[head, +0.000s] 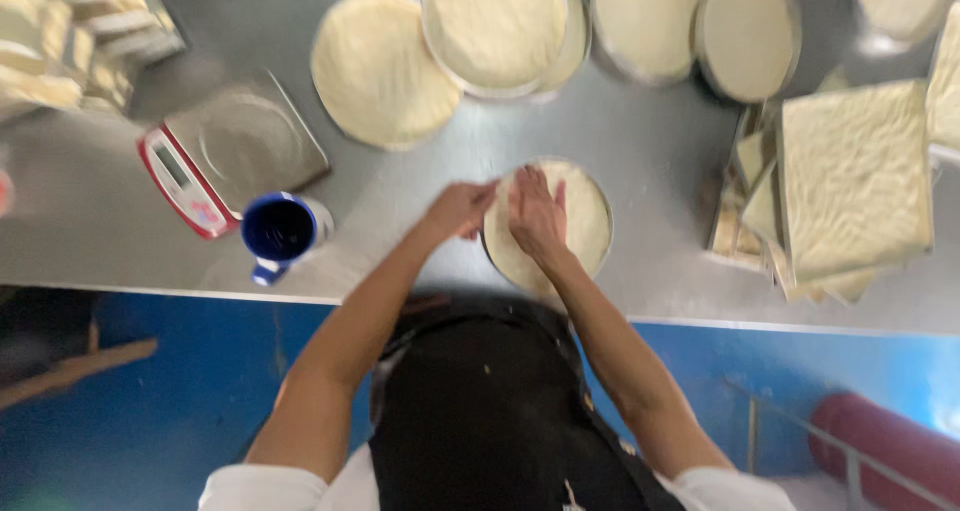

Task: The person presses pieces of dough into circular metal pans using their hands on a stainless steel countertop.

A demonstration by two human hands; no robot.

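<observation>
A round metal pan lined with pale dough lies on the steel table right in front of me. My right hand rests flat on the dough with fingers spread, pressing its left part. At the pan's left rim, my left hand has its fingers curled on the dough's edge. Whether it pinches the dough is blurred.
Several round dough-filled pans line the far side of the table. Square dough trays are stacked at the right. A red-and-white kitchen scale and a blue mug stand at the left, near the table's front edge.
</observation>
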